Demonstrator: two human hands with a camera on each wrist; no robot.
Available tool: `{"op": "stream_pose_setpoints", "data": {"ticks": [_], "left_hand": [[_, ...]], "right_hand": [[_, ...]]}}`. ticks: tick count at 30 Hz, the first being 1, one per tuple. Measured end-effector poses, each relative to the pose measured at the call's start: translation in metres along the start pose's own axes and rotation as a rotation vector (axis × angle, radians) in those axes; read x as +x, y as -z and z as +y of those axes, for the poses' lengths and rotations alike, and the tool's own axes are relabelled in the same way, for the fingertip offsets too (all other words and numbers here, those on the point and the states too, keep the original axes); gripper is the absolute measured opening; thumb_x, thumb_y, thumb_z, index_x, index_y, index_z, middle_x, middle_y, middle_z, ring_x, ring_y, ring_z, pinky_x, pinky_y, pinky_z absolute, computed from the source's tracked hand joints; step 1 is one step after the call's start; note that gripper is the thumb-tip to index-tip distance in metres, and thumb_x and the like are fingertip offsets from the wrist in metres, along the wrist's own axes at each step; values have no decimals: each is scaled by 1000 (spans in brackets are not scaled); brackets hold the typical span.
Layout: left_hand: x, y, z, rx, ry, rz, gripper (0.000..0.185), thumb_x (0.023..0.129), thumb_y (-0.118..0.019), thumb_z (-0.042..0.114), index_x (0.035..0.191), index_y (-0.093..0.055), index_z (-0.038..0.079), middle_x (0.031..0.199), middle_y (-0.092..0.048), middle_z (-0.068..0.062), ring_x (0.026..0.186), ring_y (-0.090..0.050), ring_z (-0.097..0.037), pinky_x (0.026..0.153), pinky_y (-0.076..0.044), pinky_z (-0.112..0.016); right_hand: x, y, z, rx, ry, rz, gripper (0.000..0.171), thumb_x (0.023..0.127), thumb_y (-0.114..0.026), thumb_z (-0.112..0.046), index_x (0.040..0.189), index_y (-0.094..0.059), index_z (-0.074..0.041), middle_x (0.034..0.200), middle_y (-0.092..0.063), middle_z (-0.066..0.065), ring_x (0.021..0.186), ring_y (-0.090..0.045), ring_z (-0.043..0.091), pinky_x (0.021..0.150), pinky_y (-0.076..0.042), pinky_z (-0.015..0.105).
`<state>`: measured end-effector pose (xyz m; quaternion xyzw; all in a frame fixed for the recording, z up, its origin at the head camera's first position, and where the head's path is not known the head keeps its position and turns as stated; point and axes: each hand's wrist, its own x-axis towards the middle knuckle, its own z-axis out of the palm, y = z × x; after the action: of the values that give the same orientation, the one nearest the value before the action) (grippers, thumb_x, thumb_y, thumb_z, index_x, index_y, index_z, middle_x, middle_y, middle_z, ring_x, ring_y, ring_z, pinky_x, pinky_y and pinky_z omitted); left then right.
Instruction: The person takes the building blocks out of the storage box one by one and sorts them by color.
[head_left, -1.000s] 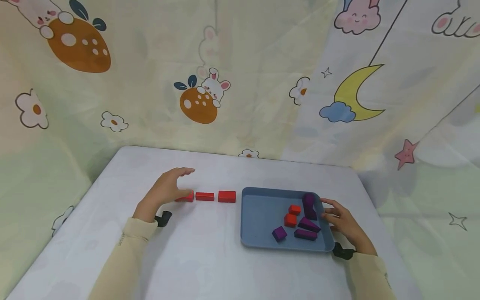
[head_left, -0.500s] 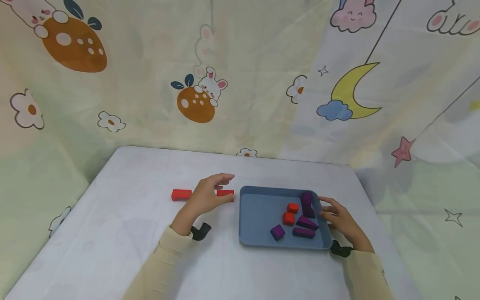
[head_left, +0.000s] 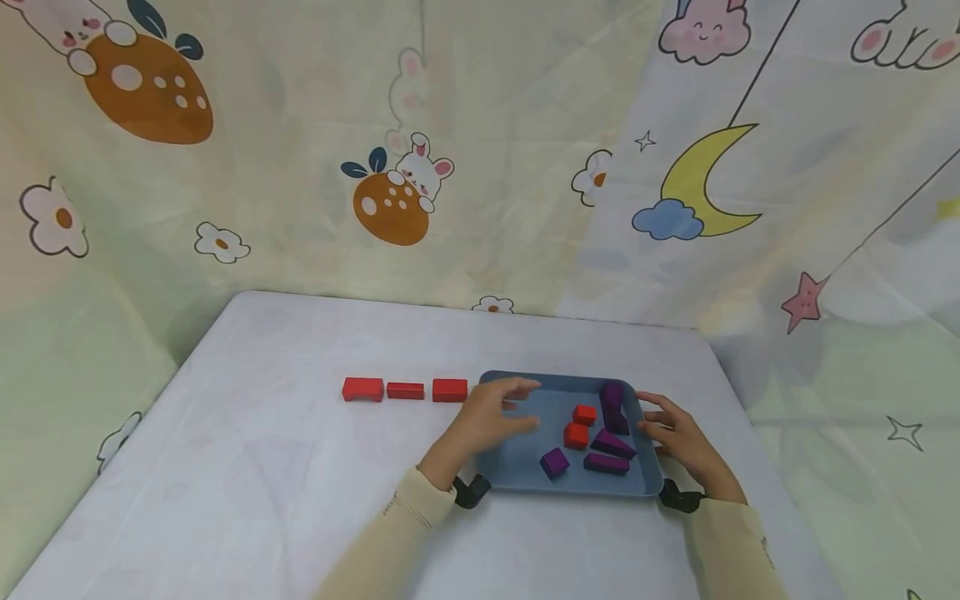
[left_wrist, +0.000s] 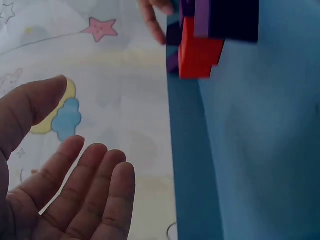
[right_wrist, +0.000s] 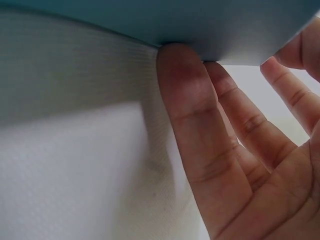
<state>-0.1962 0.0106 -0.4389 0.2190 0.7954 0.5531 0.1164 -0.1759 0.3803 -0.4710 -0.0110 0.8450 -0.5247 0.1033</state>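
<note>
My left hand (head_left: 486, 419) hovers over the left end of a blue-grey tray (head_left: 525, 477), thumb and fingers apart and nothing between them. The left wrist view shows the same spread fingers (left_wrist: 95, 192) beside the tray wall. At the tray's right side, my right hand (head_left: 688, 440) touches the rim with extended fingers; the right wrist view has its fingertips (right_wrist: 180, 62) right against the tray's side. Inside the tray lie two red blocks (head_left: 577, 436) and several purple blocks (head_left: 606, 464), including a wedge (head_left: 612, 443) and a cube (head_left: 554, 462).
Left of the tray, three red blocks stand in a row on the white table: a notched one (head_left: 363, 389), a thin bar (head_left: 405, 391) and a thicker block (head_left: 449, 390). A patterned cloth (head_left: 510, 150) hangs behind the table.
My left hand has moved right, from beside the leftmost red block, past the row, to over the tray's left end. The right hand stays at the tray's rim; the blocks keep their places.
</note>
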Motion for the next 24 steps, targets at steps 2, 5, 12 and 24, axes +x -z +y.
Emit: {"op": "stream_pose_setpoints", "data": {"ticks": [2, 5, 12, 24], "left_hand": [[4, -12, 1, -3, -6, -5, 50, 97, -83, 16, 145, -68, 10, 145, -67, -15, 131, -66, -38, 106, -58, -50], [9, -31, 5, 26, -1, 7, 47, 96, -83, 12, 141, -70, 5, 141, -70, -16, 128, -68, -36, 105, -58, -46], [22, -73, 13, 145, 109, 62, 45, 91, -88, 15, 133, -75, 6, 127, -76, -9, 115, -69, -24, 95, -59, -35], [34, -102, 11, 306, 161, 88, 39, 83, -92, 6, 120, -80, 4, 111, -77, -9, 93, -64, -20, 80, -52, -25]], "right_hand": [[-1, -1, 0, 7, -1, 2, 60, 108, -61, -6, 162, -36, 4, 143, -56, 43, 118, -68, 38, 87, -65, 49], [-1, -1, 0, 10, -1, 4, 60, 108, -61, -5, 162, -36, 4, 142, -56, 43, 116, -69, 36, 85, -65, 45], [-2, 1, 1, 6, 3, 4, 60, 108, -61, -5, 162, -35, 4, 142, -56, 43, 115, -70, 35, 83, -64, 42], [-1, -1, 3, 21, 21, 1, 60, 109, -62, -6, 162, -35, 5, 142, -56, 43, 115, -69, 35, 86, -65, 47]]}}
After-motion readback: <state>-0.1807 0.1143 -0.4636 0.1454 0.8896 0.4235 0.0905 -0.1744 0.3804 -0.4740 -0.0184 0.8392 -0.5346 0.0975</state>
